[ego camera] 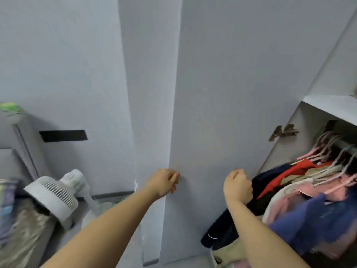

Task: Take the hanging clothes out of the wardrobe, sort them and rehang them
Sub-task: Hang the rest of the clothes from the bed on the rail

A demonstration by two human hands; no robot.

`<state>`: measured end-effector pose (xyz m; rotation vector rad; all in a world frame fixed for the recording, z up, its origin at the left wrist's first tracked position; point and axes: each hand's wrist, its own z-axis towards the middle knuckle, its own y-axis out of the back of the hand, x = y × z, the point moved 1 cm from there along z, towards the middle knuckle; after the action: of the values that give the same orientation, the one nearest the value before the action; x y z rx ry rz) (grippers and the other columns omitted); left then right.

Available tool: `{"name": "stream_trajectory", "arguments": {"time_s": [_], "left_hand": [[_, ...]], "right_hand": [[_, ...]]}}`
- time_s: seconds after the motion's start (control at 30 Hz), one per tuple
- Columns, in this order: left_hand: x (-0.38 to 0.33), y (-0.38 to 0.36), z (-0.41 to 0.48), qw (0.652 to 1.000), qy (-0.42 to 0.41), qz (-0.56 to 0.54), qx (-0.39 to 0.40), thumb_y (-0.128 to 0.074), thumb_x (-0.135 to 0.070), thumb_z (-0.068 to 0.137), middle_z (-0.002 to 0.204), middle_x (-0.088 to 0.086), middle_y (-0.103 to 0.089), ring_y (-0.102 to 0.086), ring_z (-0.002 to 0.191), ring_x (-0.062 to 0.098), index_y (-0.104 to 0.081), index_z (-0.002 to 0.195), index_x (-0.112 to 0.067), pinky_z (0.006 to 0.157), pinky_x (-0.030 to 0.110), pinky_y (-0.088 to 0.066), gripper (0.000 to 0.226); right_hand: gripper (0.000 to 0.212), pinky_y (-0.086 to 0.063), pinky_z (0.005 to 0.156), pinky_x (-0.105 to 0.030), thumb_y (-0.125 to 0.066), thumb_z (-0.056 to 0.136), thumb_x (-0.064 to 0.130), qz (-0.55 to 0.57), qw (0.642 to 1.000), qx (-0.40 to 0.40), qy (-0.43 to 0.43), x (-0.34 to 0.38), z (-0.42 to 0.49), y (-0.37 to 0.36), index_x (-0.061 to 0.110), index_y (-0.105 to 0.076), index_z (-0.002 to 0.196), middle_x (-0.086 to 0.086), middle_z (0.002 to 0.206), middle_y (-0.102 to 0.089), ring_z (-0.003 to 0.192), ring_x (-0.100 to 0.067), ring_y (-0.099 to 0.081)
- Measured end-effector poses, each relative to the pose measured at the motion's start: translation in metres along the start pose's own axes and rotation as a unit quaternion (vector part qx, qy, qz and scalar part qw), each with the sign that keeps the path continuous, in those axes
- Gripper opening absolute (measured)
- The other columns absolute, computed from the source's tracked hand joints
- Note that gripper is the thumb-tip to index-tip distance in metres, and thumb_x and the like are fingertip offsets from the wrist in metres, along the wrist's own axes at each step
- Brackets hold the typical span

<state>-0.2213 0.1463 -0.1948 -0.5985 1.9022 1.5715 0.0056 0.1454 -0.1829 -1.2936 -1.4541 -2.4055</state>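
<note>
Hanging clothes (301, 192) crowd the open wardrobe (332, 107) at your right.
Soft navy, red, pink and blue folds on slim hangers (316, 151); your left hand (164, 183) curls its fingers (174, 177) round the smooth flat door (222, 93) edge, your right hand (238, 187) is curled, hold unclear.

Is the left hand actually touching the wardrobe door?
Touching. The head view shows the left hand curled round the edge of the wardrobe door.

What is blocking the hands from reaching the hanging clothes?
Nothing visible. The door stands open, its edge gripped by the left hand. The right hand is right beside the clothes on their rail.
</note>
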Motion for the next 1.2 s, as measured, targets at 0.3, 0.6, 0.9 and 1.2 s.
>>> {"name": "stream_trajectory", "arguments": {"time_s": [0.3,0.6,0.9,1.2], "left_hand": [[0.185,0.142,-0.169,0.971,0.164,0.025,-0.173,-0.04,-0.033,0.1,0.066,-0.003,-0.071,-0.067,0.068,0.015,-0.064,0.076,-0.016,0.079,0.034,-0.053,0.038],[0.319,0.221,-0.333,0.894,0.329,0.054,-0.3,-0.037,-0.035,0.101,0.072,0.005,-0.068,-0.064,0.068,0.021,-0.062,0.076,-0.009,0.072,0.042,-0.055,0.044],[0.427,0.268,-0.481,0.725,0.514,-0.048,-0.456,-0.039,-0.033,0.1,0.068,0.0,-0.069,-0.067,0.067,0.018,-0.061,0.076,-0.012,0.074,0.041,-0.056,0.039],[0.472,0.292,-0.582,0.541,0.69,0.009,-0.481,-0.042,-0.032,0.097,0.076,0.001,-0.066,-0.061,0.075,0.022,-0.053,0.064,-0.018,0.059,0.03,-0.045,0.037]], "right_hand": [[0.035,-0.049,0.069,-0.04,-0.037,0.1,0.027,-0.012,0.968,0.162,0.19,0.129,-0.193,-0.089,0.002,-0.059,0.09,-0.023,0.087,-0.065,0.08,-0.04,-0.062],[0.034,-0.05,0.066,-0.041,-0.033,0.099,0.028,0.009,0.881,0.304,0.363,0.242,-0.384,-0.169,0.008,-0.054,0.082,-0.018,0.082,-0.065,0.076,-0.039,-0.061],[0.034,-0.033,0.057,-0.032,-0.035,0.101,0.025,0.033,0.733,0.407,0.544,0.352,-0.564,-0.252,0.004,-0.056,0.086,-0.013,0.077,-0.057,0.072,-0.033,-0.054],[0.04,-0.024,0.045,-0.027,-0.037,0.1,0.02,0.058,0.582,0.5,0.639,0.441,-0.722,-0.298,0.007,-0.042,0.063,-0.004,0.058,-0.041,0.054,-0.022,-0.039]]}}
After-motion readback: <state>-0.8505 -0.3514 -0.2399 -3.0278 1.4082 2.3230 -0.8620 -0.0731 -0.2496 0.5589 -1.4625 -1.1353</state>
